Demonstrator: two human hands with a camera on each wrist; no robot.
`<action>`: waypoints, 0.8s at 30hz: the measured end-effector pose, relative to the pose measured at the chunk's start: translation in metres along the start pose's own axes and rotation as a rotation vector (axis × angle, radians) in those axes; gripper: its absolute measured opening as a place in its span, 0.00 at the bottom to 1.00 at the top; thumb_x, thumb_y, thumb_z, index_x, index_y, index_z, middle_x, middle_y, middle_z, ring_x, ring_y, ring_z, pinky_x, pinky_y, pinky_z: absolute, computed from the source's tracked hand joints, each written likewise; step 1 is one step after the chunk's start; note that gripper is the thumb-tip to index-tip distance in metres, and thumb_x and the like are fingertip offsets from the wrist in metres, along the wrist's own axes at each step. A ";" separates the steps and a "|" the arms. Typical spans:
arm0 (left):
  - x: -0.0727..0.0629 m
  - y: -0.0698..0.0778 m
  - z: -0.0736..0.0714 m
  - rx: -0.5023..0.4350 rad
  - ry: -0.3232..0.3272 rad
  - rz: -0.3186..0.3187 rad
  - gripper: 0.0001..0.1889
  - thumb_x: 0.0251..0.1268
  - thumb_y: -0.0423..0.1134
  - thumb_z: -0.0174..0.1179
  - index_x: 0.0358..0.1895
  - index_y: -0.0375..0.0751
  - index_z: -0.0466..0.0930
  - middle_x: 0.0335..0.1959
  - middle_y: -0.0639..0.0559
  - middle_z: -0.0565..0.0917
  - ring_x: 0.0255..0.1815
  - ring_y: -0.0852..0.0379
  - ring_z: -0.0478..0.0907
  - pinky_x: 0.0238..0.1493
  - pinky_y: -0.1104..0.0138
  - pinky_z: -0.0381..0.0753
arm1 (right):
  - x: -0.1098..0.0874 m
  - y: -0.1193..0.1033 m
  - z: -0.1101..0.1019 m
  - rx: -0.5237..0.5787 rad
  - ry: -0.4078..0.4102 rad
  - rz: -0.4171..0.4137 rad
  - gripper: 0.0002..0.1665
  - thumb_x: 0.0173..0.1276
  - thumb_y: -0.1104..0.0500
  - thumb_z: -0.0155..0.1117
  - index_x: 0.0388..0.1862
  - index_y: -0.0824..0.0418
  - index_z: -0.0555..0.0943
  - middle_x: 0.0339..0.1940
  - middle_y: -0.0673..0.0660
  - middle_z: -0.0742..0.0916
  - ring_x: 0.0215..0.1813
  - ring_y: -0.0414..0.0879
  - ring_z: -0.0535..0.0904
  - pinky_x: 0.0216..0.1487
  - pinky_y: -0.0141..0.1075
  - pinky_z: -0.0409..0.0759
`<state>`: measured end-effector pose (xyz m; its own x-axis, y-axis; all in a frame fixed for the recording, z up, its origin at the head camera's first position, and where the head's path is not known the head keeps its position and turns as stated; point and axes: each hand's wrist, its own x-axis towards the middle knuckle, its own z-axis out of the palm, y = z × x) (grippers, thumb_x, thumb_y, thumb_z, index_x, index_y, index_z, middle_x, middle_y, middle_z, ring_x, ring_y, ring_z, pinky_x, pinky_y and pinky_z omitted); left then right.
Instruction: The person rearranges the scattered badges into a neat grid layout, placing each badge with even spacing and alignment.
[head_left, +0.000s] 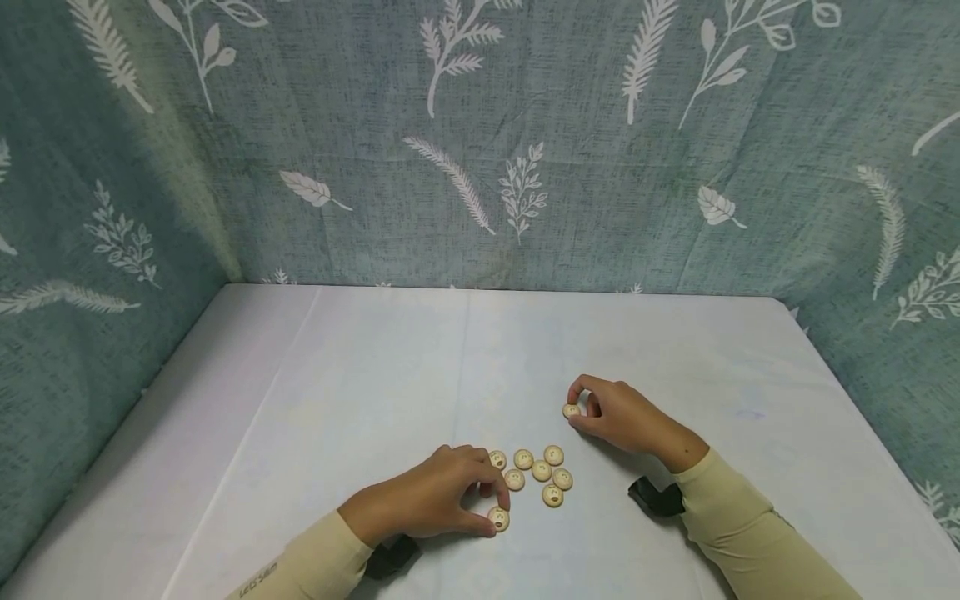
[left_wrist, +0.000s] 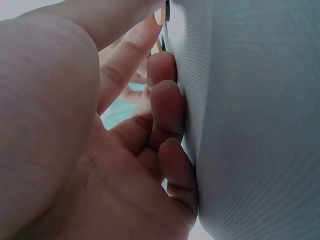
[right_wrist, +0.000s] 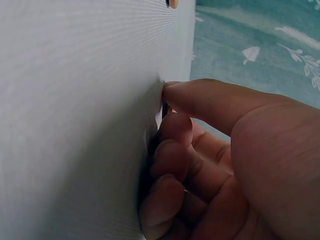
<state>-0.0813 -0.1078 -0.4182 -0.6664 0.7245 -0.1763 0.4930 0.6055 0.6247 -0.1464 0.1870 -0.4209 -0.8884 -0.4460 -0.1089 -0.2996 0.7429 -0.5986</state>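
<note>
Small round wooden discs with faces drawn on them lie on the white cloth. My left hand (head_left: 438, 492) pinches one face disc (head_left: 498, 519) between thumb and index finger at the near side of the group. Its edge (left_wrist: 160, 16) shows at the top of the left wrist view, the other fingers curled against the cloth. Farther back and to the right, my right hand (head_left: 626, 417) pinches another face disc (head_left: 572, 411) flat on the table. In the right wrist view the fingers (right_wrist: 172, 130) mostly hide that disc.
Between the hands lie several loose face discs (head_left: 542, 471) in a loose cluster, some nearly touching. The white-covered table (head_left: 360, 367) stretches back to a green leaf-patterned curtain (head_left: 375, 208), which also hangs at both sides. Black wrist cameras (head_left: 656, 497) sit under the sleeves.
</note>
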 end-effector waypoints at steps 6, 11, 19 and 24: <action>-0.001 0.001 0.000 -0.011 -0.002 0.002 0.12 0.53 0.51 0.75 0.40 0.68 0.84 0.34 0.69 0.73 0.38 0.69 0.69 0.48 0.66 0.65 | -0.001 -0.001 0.001 -0.005 -0.006 0.006 0.11 0.67 0.58 0.69 0.45 0.55 0.77 0.19 0.47 0.77 0.22 0.38 0.69 0.25 0.31 0.67; -0.002 0.002 0.000 -0.020 -0.006 -0.006 0.12 0.53 0.50 0.76 0.39 0.67 0.84 0.34 0.69 0.73 0.38 0.69 0.69 0.49 0.66 0.65 | -0.002 0.000 0.001 -0.014 -0.003 0.002 0.11 0.67 0.58 0.69 0.45 0.55 0.77 0.19 0.47 0.77 0.21 0.38 0.69 0.25 0.31 0.67; -0.002 0.002 -0.001 -0.015 -0.006 -0.003 0.12 0.53 0.50 0.76 0.40 0.67 0.84 0.34 0.68 0.74 0.39 0.69 0.69 0.48 0.66 0.64 | -0.002 0.001 0.001 -0.012 -0.005 0.004 0.12 0.67 0.58 0.69 0.46 0.55 0.77 0.19 0.47 0.76 0.21 0.38 0.68 0.24 0.31 0.67; -0.002 0.003 -0.002 -0.014 -0.002 -0.003 0.12 0.53 0.50 0.75 0.40 0.67 0.84 0.34 0.68 0.73 0.38 0.67 0.68 0.48 0.65 0.64 | -0.002 -0.001 -0.002 0.009 -0.004 -0.013 0.14 0.67 0.58 0.69 0.49 0.56 0.77 0.19 0.47 0.77 0.21 0.37 0.68 0.25 0.30 0.67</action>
<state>-0.0799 -0.1079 -0.4142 -0.6666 0.7233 -0.1802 0.4827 0.6030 0.6351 -0.1453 0.1887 -0.4184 -0.8833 -0.4571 -0.1042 -0.3075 0.7327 -0.6072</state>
